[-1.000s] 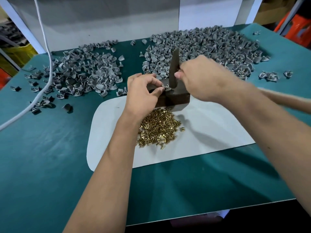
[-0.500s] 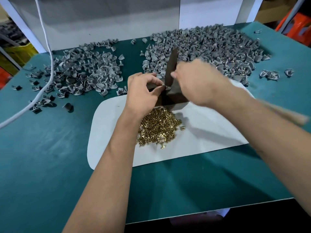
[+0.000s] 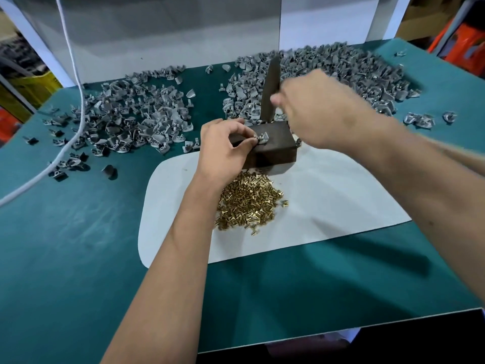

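Green-covered table (image 3: 65, 245) carries all items. A white mat (image 3: 328, 200) with rounded corners lies at the middle of the surface, well back from the near edge. Two heaps of small grey parts lie along the far edge: the larger heap (image 3: 341, 69) towards the far right corner, the looser heap (image 3: 131, 116) towards the far left, with strays scattered at both side edges. A white cable (image 3: 25, 186) runs down from above and off the left edge. A pile of brass rivets (image 3: 249, 203) sits on the mat, left of its middle. Just beyond it, at the mat's far edge, stands a dark metal block (image 3: 278, 145). The right hand (image 3: 322, 109), blurred, has its fingers curled round a dark flat bar (image 3: 269, 88), which stands nearly upright above the block's far side; its lower end is hidden. The left hand (image 3: 223, 151) rests against the block's left side, thumb and forefinger pinching one grey part (image 3: 262, 137) on the block's top face.
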The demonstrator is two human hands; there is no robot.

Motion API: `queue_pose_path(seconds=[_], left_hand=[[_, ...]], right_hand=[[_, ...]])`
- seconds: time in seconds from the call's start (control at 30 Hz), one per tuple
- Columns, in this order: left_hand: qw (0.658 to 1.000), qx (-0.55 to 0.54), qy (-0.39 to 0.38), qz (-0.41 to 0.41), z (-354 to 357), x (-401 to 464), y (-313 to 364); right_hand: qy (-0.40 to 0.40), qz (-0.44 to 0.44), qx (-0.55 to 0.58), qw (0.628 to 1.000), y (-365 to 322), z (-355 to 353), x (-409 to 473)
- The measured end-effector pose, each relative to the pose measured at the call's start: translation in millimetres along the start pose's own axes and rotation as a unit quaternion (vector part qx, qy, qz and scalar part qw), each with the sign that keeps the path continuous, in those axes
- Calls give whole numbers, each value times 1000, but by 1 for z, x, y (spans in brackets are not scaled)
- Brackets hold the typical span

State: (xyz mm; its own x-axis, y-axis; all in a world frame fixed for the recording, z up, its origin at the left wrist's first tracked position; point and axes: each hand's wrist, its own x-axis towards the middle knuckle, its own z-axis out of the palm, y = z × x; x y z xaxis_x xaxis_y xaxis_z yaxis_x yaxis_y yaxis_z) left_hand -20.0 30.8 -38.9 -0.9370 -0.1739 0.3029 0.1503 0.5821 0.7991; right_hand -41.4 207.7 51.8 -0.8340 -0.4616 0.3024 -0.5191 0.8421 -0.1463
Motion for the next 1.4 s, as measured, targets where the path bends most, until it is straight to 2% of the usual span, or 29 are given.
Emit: queue_pose_path(seconds=[0.03,0.07,0.17,0.2,0.33,0.5,0.6,0.8,0.9,0.97,1.07,1.23,1.4], left_hand=[[1000,0,0,3,0,0,0],[1000,-1,1,3,0,0,0],[1000,-16,2,-14,0,-1,1],[1000,-17,2,-19,0,-1,1],[1000,-10,0,-29,-1,-2,3],[999,-22,-10,-37,-4,-4,7],[997,-45,-24,-49,-2,-6,11],[989,-117,-34,-80,-2,-5,11],[986,-141,-31,-86,-4,-5,11],[984,-152,-31,-91,-4,-5,11],[982,-160,-28,-92,-5,-6,13],[987,-140,-23,-72,-8,-6,14],[989,-136,9,-50,-12,-3,11]], right_hand=[[47,6,24,999,0,2,-1],[55,9,37,998,-3,6,-3],[-59,15,-1,998,-9,22,-8],[-75,17,-9,997,-8,21,-7],[-68,28,-6,997,7,10,-3],[-54,100,41,993,47,6,-15],[-77,139,30,987,61,6,-24],[-151,147,3,978,53,19,-40],[-153,125,-33,980,48,17,-37],[-114,101,-40,988,43,11,-31],[-47,56,22,997,27,6,-21],[-53,-74,35,995,2,21,-9],[-8,-117,26,993,-2,28,-6]])
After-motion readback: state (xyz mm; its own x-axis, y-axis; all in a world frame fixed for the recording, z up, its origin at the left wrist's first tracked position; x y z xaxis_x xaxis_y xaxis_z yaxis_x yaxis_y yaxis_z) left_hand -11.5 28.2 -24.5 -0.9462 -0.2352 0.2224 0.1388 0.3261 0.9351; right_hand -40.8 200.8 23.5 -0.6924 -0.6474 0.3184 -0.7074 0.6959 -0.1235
